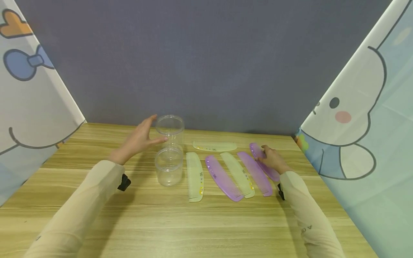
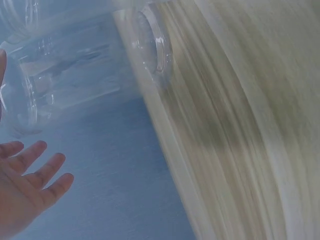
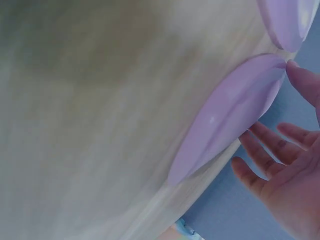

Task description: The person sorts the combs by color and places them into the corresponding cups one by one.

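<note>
My left hand is spread with thumb and fingers apart beside the taller clear plastic jar. A second clear jar stands just in front of it. In the left wrist view the fingers of the left hand extend near a clear jar. At the right, my right hand reaches over the rightmost purple comb, which lies on the table. The right wrist view shows the thumb and loosely bent fingers of that hand at the edges of the purple comb.
Between the hands lie a pale green comb, a purple comb, another green comb and another purple comb. One green comb lies crosswise behind them. A grey panel borders the wooden table at the back.
</note>
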Tool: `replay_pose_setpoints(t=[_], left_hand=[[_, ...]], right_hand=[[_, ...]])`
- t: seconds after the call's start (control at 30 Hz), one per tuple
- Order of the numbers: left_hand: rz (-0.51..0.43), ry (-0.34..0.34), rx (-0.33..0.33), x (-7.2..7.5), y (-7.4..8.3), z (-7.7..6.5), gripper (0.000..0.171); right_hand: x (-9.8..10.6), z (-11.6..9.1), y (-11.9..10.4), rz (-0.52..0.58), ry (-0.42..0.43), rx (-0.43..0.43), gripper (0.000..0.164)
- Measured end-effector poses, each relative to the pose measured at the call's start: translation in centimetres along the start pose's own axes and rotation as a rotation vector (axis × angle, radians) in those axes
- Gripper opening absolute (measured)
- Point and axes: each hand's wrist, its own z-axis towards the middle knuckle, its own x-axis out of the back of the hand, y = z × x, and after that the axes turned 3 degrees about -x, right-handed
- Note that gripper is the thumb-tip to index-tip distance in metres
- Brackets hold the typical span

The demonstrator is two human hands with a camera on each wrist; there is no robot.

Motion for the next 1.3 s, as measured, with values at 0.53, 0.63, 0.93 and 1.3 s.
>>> replay_pose_setpoints(t=[0.53,0.63,0.93,1.3], left_hand=[[-0.158,-0.027,0.049,-1.3,-0.4,0.2,0.104],[-0.179,-0.028,0.052,-1.4,-0.5,0.3,0.104],[-0.232,-0.013,0.039,-1.8,-0.6,0.3,0.103],[-0.320,-0.007,0.040,-2.4,-1.2,0.3,0.102]], right_hand=[[0.0,0.7,-0.2,0.182,0.027,-0.019,0.070],[0.0,0.7,-0.2,0.193,0.046,-0.015,0.070],[0.1,1.0,-0.4,0.205,0.100,0.019,0.066],[0.1,1.3,-0.5,0.229,0.121,0.003,0.064]])
